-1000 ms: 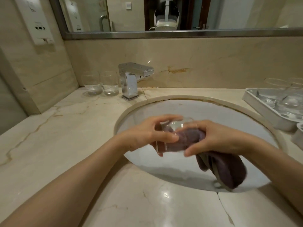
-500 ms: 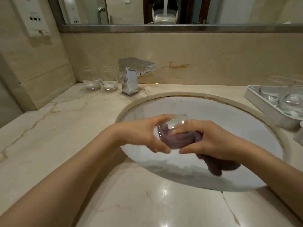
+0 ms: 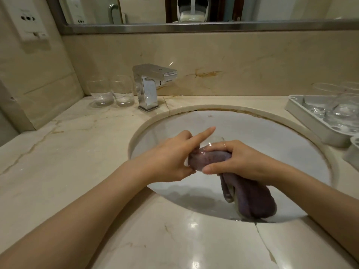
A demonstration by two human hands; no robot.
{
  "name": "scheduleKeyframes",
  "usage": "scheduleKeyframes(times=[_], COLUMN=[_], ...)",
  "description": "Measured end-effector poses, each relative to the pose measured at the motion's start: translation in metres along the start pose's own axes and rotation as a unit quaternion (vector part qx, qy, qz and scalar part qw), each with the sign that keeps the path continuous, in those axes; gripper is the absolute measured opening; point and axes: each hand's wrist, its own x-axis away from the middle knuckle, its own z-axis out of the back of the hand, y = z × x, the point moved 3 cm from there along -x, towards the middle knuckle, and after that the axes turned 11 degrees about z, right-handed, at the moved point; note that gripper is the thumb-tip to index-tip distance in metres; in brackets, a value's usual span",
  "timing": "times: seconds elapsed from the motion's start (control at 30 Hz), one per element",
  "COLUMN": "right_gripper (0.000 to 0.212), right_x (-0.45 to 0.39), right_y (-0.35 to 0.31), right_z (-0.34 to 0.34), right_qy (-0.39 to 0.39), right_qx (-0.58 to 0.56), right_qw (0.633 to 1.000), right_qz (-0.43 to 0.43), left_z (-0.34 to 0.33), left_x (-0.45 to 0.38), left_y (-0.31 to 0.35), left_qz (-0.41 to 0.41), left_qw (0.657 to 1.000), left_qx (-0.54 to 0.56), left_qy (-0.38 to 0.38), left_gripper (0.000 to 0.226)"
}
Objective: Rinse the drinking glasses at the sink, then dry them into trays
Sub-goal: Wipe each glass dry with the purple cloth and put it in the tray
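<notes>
A veined beige marble table (image 3: pixel 58 156) surrounds the round white sink (image 3: pixel 252 136) below a mirror. At frame centre, over the basin, the left hand (image 3: pixel 171 158) grips a clear drinking glass (image 3: pixel 202 152), forefinger straight, while the right hand (image 3: pixel 242 162) grips a purple cloth (image 3: pixel 252 199) stuffed inside it.

Beige marbled desk (image 3: pixel 58 152), brown veins, glossy; a crack runs through its front edge. Chrome square faucet (image 3: pixel 150 84) stands at the back, spout pointing right. Matching stone backsplash (image 3: pixel 223 61) behind it carries an orange-brown stain (image 3: pixel 206 73). Mirror (image 3: pixel 213 7) above, edged by a metal frame strip (image 3: pixel 194 27). White socket panel (image 3: pixel 29 20) fixed to the left wall.
</notes>
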Motion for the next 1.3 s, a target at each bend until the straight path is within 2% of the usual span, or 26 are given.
scheduleKeyframes(times=[0.1, 0.17, 0.2, 0.23, 0.27, 0.3, 0.33, 0.37, 0.47, 0.53, 0.6, 0.67, 0.73, 0.8, 0.87, 0.9, 0.97, 1.0, 1.07, 1.17, 1.23, 1.3], right_gripper=[0.034, 0.035, 0.038, 0.042, 0.045, 0.048, 0.05, 0.05, 0.046, 0.039, 0.034, 0.034, 0.034, 0.034, 0.036, 0.037, 0.043, 0.046, 0.046, 0.048, 0.043, 0.033], right_x=[0.0, 0.002, 0.004, 0.006, 0.007, 0.007, 0.007, 0.007, 0.006, 0.003, 0.002, 0.002, 0.001, 0.002, 0.005, 0.006, 0.006, 0.006, 0.006, 0.006, 0.005, 0.005], right_y=[-0.008, -0.019, -0.023, -0.024, -0.023, -0.021, -0.019, -0.019, -0.011, -0.008, -0.006, -0.004, -0.005, -0.01, -0.015, -0.017, -0.016, -0.015, -0.016, -0.011, -0.007, -0.006], right_z=[0.003, 0.005, 0.005, 0.004, 0.003, 0.004, 0.005, 0.008, 0.01, 0.007, 0.004, 0.003, 0.002, 0.001, 0.003, 0.004, 0.003, 0.003, 0.004, 0.005, 0.004, 0.001], right_qy=[0.048, 0.061, 0.06, 0.053, 0.043, 0.037, 0.034, 0.031, 0.023, 0.018, 0.018, 0.014, 0.02, 0.029, 0.036, 0.028, 0.009, 0.003, 0.005, -0.01, -0.004, -0.001], right_qx=[0.066, 0.18, 0.286, 0.39, 0.463, 0.501, 0.501, 0.476, 0.358, 0.216, 0.024, -0.079, -0.078, -0.045, 0.079, 0.181, 0.355, 0.396, 0.399, 0.329, 0.195, 0.003], right_qw=[0.992, 0.963, 0.923, 0.868, 0.822, 0.798, 0.801, 0.821, 0.904, 0.965, 0.998, 0.997, 0.997, 0.998, 0.991, 0.972, 0.91, 0.891, 0.891, 0.929, 0.976, 1.0], right_qz=[0.096, 0.19, 0.249, 0.303, 0.329, 0.334, 0.327, 0.314, 0.234, 0.15, 0.062, 0.003, 0.002, 0.038, 0.102, 0.145, 0.211, 0.223, 0.218, 0.168, 0.098, 0.01], left_z=[0.012, 0.021, 0.023, 0.023, 0.022, 0.019, 0.015, 0.011, 0.004, 0.004, 0.004, 0.003, 0.007, 0.011, 0.012, 0.011, 0.009, 0.008, 0.007, 0.001, -0.003, -0.005], left_x=[-0.002, -0.001, 0.0, 0.001, 0.002, 0.003, 0.004, 0.004, 0.003, 0.003, 0.005, 0.006, 0.005, 0.003, 0.002, 0.002, 0.004, 0.005, 0.005, 0.004, 0.004, 0.006], left_y=[-0.003, -0.006, -0.008, -0.008, -0.008, -0.006, -0.005, -0.003, 0.001, 0.001, 0.003, 0.005, 0.003, 0.0, -0.001, -0.002, -0.003, -0.005, -0.006, -0.003, -0.001, -0.001], left_qz=[0.003, 0.029, 0.054, 0.071, 0.074, 0.075, 0.077, 0.082, 0.079, 0.058, 0.025, -0.012, -0.016, 0.003, 0.035, 0.059, 0.101, 0.109, 0.105, 0.101, 0.075, 0.017], left_qw=[0.991, 0.957, 0.932, 0.91, 0.9, 0.895, 0.892, 0.891, 0.915, 0.96, 0.988, 0.995, 0.994, 0.991, 0.978, 0.961, 0.905, 0.878, 0.858, 0.887, 0.934, 0.982], left_qx=[0.132, 0.287, 0.352, 0.395, 0.412, 0.42, 0.427, 0.43, 0.388, 0.273, 0.148, 0.08, 0.081, 0.124, 0.206, 0.269, 0.402, 0.449, 0.48, 0.436, 0.344, 0.187], left_qy=[-0.005, -0.037, -0.071, -0.105, -0.126, -0.133, -0.129, -0.119, -0.076, -0.02, 0.028, 0.061, 0.075, 0.059, 0.012, -0.023, -0.097, -0.126, -0.15, -0.113, -0.064, 0.0], left_gripper=[0.102, 0.094, 0.088, 0.084, 0.081, 0.08, 0.079, 0.079, 0.079, 0.083, 0.087, 0.088, 0.089, 0.092, 0.093, 0.091, 0.084, 0.082, 0.081, 0.083, 0.084, 0.085])
